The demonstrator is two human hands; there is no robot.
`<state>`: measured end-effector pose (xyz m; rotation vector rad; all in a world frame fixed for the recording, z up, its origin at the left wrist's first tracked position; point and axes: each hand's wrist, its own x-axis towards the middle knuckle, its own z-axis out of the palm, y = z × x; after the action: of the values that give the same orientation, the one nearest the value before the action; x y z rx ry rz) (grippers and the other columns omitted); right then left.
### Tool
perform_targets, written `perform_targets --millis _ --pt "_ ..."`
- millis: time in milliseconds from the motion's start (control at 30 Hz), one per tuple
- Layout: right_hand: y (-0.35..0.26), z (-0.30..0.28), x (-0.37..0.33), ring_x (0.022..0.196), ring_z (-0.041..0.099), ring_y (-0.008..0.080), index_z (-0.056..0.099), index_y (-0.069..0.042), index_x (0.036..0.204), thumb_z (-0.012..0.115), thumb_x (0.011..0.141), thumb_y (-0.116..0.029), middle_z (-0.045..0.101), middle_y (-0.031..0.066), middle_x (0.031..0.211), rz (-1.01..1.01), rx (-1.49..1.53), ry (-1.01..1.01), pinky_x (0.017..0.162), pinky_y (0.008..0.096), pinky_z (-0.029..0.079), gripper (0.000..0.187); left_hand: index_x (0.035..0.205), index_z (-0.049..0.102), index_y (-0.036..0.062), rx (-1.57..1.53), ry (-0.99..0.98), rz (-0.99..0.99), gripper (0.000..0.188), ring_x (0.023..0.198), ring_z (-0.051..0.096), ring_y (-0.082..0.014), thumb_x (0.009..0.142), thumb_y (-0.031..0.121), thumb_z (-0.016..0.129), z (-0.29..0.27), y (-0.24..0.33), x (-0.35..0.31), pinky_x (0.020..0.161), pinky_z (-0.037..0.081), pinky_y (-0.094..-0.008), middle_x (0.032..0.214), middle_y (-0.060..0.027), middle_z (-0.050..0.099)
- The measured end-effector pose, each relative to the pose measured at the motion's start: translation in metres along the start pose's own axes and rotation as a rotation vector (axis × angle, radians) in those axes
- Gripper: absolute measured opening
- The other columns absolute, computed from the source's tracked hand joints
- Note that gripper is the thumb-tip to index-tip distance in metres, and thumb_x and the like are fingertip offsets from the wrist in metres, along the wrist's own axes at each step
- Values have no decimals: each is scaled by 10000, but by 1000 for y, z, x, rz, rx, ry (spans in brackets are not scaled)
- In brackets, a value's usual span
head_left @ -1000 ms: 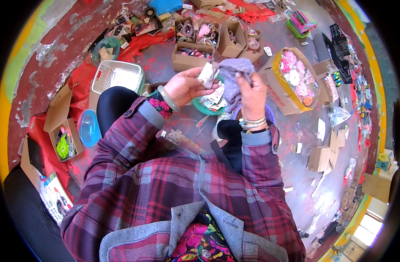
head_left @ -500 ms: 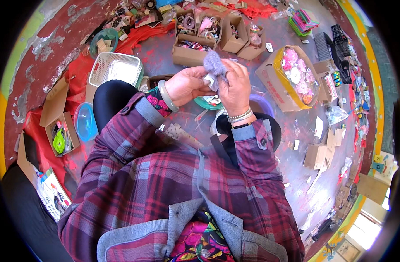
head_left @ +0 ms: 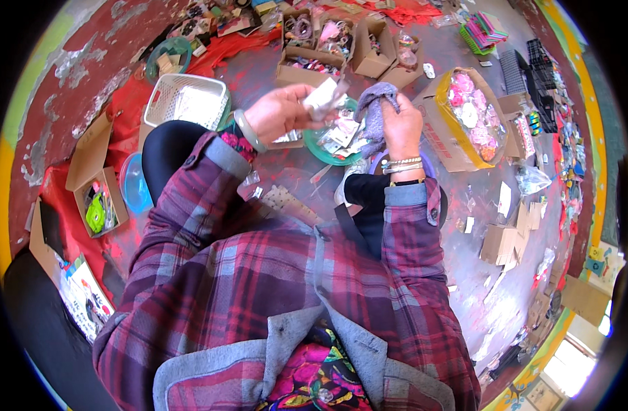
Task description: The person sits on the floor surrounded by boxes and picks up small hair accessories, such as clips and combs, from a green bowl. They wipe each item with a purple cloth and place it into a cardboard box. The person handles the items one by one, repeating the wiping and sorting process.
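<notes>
My left hand (head_left: pixel 278 116) is closed on a small white card (head_left: pixel 322 94) with what looks like a clear wrapper, slightly blurred. To its right, my right hand (head_left: pixel 403 129) grips a fuzzy grey-purple fabric band (head_left: pixel 374 113), which curls over and hangs down beside the fingers. The two hands are apart, with a gap between the card and the band. Under that gap sits a green basin (head_left: pixel 316 148) holding white cards and wrappers. A purple basin (head_left: pixel 430 166) shows partly below my right hand and wrist; its contents are mostly hidden.
Cardboard boxes of small accessories (head_left: pixel 303 75) stand ahead. A taped carton (head_left: pixel 445 130) of pink and white flower-like pieces is at right. To the left are a white basket (head_left: pixel 151 109), a blue tub (head_left: pixel 133 183) and an open box (head_left: pixel 88 171). Cardboard scraps (head_left: pixel 503 241) litter the right floor.
My hands have moved apart. The fuzzy band went right and lower with my right hand, while the white card came away from it in my left hand.
</notes>
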<state>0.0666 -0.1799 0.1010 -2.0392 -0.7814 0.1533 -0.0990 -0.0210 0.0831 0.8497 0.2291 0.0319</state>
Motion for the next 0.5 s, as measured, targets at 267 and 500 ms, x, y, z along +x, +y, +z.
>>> perform_targets --millis 267,500 --pt "-2 7 -5 566 556 192 594 -26 878 569 752 -170 577 151 660 -40 45 -58 574 292 433 193 960 580 -7 899 643 -88 207 780 571 -154 764 16 518 -141 -35 -3 724 456 -256 878 -70 608" --pt "-11 12 -3 569 520 129 590 -18 871 570 752 -152 567 129 644 -48 67 -113 572 272 423 181 902 634 34 1110 665 -506 238 704 577 -174 682 -7 553 -208 -116 4 650 457 -287 804 -84 627"
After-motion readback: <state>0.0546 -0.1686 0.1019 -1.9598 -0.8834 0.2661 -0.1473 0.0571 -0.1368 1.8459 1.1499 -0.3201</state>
